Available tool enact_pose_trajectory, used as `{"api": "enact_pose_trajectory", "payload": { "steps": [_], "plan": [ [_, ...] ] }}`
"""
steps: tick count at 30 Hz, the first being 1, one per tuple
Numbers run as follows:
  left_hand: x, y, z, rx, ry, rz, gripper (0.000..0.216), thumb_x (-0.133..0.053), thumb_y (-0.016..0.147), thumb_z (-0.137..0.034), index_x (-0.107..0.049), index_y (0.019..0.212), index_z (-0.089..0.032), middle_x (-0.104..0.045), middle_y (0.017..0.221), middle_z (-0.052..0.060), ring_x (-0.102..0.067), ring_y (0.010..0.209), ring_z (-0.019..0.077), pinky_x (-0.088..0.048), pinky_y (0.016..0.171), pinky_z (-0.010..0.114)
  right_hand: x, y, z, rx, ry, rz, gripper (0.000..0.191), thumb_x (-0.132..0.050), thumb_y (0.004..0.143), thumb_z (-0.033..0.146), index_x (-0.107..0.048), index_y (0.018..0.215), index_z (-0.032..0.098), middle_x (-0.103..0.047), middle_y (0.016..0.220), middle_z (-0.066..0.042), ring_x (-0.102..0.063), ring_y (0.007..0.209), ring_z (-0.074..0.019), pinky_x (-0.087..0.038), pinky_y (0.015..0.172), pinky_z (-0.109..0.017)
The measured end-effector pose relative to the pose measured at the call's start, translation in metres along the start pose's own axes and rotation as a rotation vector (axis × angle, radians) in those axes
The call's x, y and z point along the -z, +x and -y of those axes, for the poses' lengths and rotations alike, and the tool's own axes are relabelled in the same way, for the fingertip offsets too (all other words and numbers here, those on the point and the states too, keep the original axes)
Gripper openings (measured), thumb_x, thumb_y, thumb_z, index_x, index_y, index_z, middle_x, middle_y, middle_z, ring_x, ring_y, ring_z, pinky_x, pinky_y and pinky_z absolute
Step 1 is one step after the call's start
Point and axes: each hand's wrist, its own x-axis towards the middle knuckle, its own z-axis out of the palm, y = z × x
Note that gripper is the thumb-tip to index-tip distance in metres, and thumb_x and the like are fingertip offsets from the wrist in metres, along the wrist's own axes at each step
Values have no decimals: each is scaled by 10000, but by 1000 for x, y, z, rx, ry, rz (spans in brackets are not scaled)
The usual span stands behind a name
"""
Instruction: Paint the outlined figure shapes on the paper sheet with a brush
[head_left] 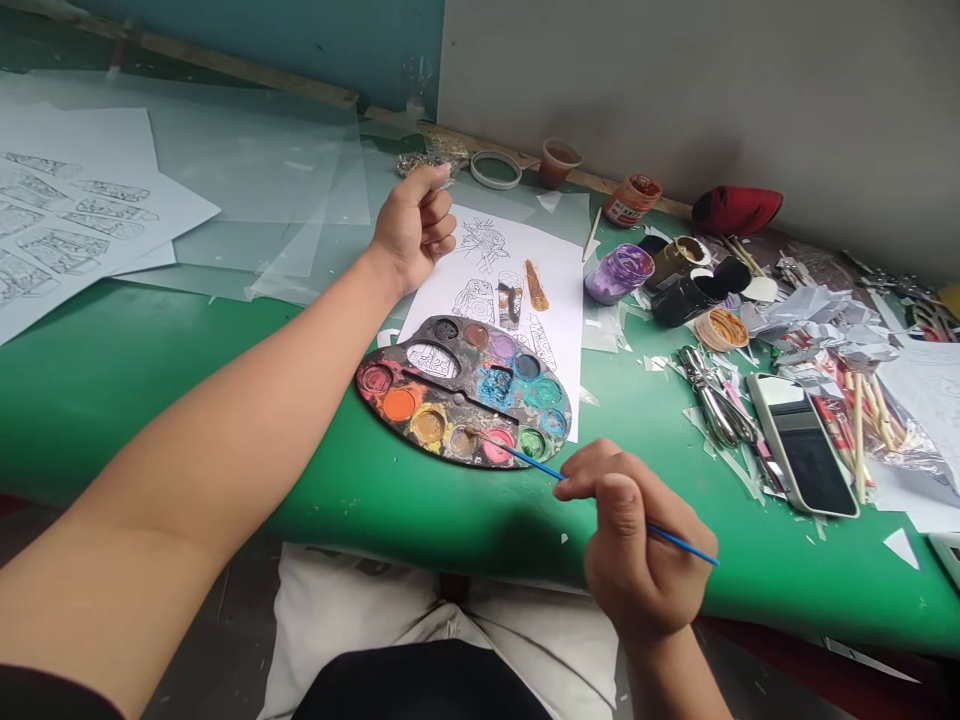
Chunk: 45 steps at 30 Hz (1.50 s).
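Observation:
My right hand [649,540] grips a thin blue paintbrush [540,464], its tip in a brownish well near the front edge of the paint palette [459,398]. This dark, oval palette has several coloured wells and a thumb hole, and it lies over part of a printed sheet [564,400]. Beyond the palette, my left hand [416,225] is curled closed at the sheet's left edge; what its fingers hold, if anything, is hidden. Line drawings show on the sheet, one of them partly painted. A brown painted piece [536,286] lies on it.
At the right stand a purple paint jar [619,273], an orange-brown jar [633,202] and dark jars. A phone [804,446], metal tools [709,398] and scraps lie nearer. Clear sheets [262,165] and printed papers [97,215] cover the left. A cup [559,163] stands behind.

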Motion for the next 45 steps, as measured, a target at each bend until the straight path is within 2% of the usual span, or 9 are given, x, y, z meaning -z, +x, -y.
{"api": "enact_pose_trajectory", "payload": {
  "steps": [3, 7, 13, 22, 32, 35, 38, 41, 45],
  "plan": [
    [0, 0, 0, 12, -59, -11, 463, -515, 930, -194, -184, 609, -234, -83, 519, -85, -46, 483, 105, -78, 463, 272, -1, 2, 1, -6, 22, 97, 273, -437, 994, 131, -611, 792, 190, -564, 693, -13, -555, 657, -148, -429, 601, -304],
    [-1, -1, -2, 88, -197, -32, 413, -494, 936, -177, -223, 627, -217, -75, 570, -80, -100, 403, 45, -63, 458, 208, -2, 3, 2, 0, -20, 19, 280, -425, 995, 119, -606, 794, 191, -571, 709, -15, -560, 669, -149, -433, 619, -307],
    [-3, -3, -4, 144, -244, -111, 364, -505, 941, -216, -286, 652, -213, -125, 553, -94, -155, 369, 18, -87, 451, 182, -2, 10, 6, 13, -38, 118, 273, -429, 987, 114, -590, 781, 192, -546, 683, -7, -541, 634, -138, -419, 584, -290],
    [-2, -1, -3, -9, 4, -90, 460, -577, 864, -242, -203, 597, -246, -121, 494, -89, -110, 424, 89, -123, 424, 265, 15, 17, 7, -81, -181, 274, 130, -535, 949, 130, -611, 997, 223, -645, 825, -8, -621, 692, -120, -513, 615, -228],
    [10, -1, -31, -176, 172, -125, 468, -575, 842, -269, -194, 574, -229, -137, 516, -69, -172, 412, 87, -165, 437, 258, 14, 18, 13, -88, -158, 336, 127, -564, 927, 155, -611, 823, 209, -642, 707, 5, -607, 619, -114, -491, 567, -216],
    [6, -25, -49, -286, 422, -121, 433, -550, 870, -272, -254, 557, -222, -187, 540, -57, -186, 430, 77, -173, 474, 256, 11, 18, 13, -72, -167, 349, 146, -579, 930, 174, -626, 796, 211, -673, 695, 0, -636, 608, -122, -505, 564, -218],
    [7, -71, -57, -406, 721, -142, 353, -583, 855, -366, -384, 590, -244, -418, 626, -16, -317, 502, 107, -271, 510, 297, 10, 18, 12, 13, -158, 367, 96, -620, 905, 157, -680, 853, 212, -694, 711, -6, -652, 609, -128, -524, 566, -220],
    [23, -128, -52, -420, 1093, -220, 176, -640, 786, -375, -568, 894, -257, -613, 895, 39, -523, 722, 175, -443, 691, 356, 11, 17, 8, 82, -157, 357, 133, -620, 904, 123, -716, 923, 213, -705, 741, -14, -669, 636, -127, -538, 582, -215],
    [52, -190, -34, -125, 1519, -128, 863, -740, 703, -528, -362, 1462, -366, -562, 1394, 57, -550, 1213, 311, -460, 988, 451, 12, 13, 3, 65, -167, 290, 132, -625, 912, 149, -733, 925, 224, -721, 745, -15, -681, 634, -137, -554, 586, -227]
  ]
}}
